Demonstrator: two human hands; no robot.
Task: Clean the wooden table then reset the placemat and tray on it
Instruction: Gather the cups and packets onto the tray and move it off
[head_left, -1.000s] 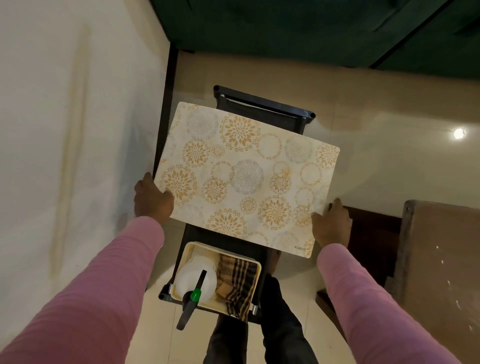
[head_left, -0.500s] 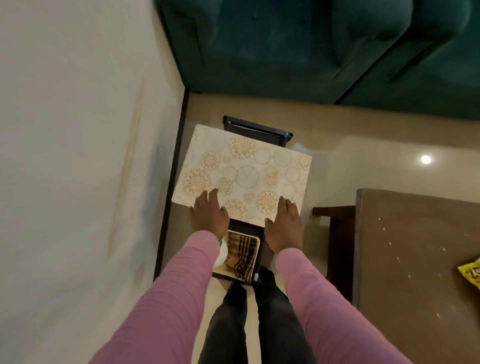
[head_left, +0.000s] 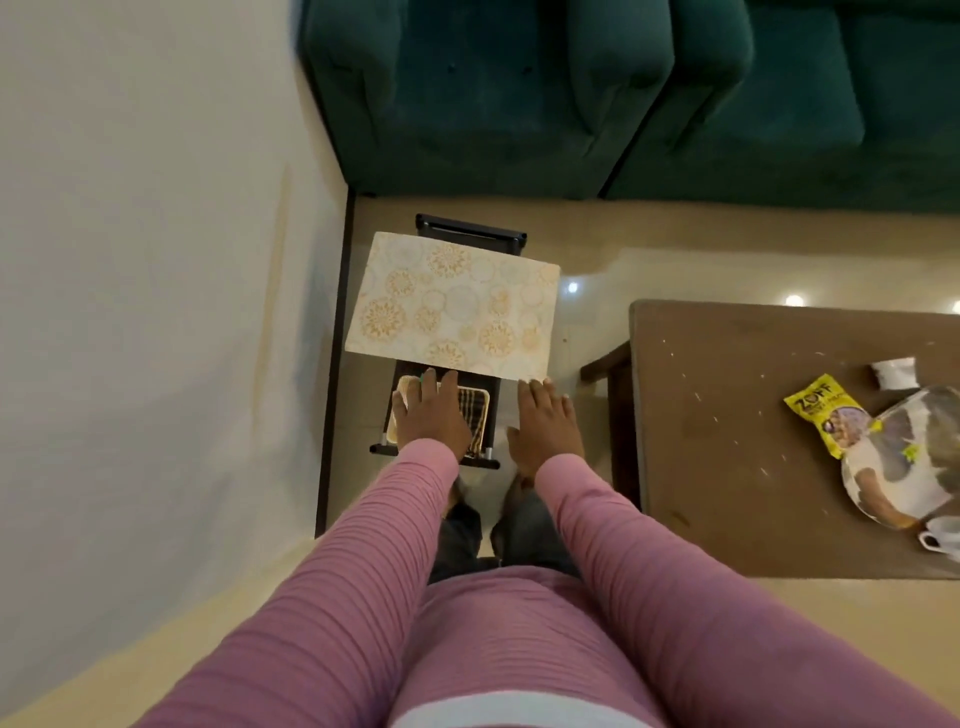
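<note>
Placemat (head_left: 453, 306): cream ground, printed with round floral medallions in gold-orange and pale grey. Dark stand (head_left: 470, 233) beneath it: black. Cloth (head_left: 474, 410) just nearer than the placemat: brown-and-cream plaid, lying in a cream basket (head_left: 402, 387). Sofa (head_left: 597, 88) beyond the placemat: deep teal green. Wooden table (head_left: 727, 415) right of the placemat: mid-brown, flecked with pale crumbs. Packet (head_left: 823, 413) on it: bright yellow. Sleeves (head_left: 363, 551): pink-mauve, ribbed. Wall (head_left: 145, 260) left of the placemat: off-white.
</note>
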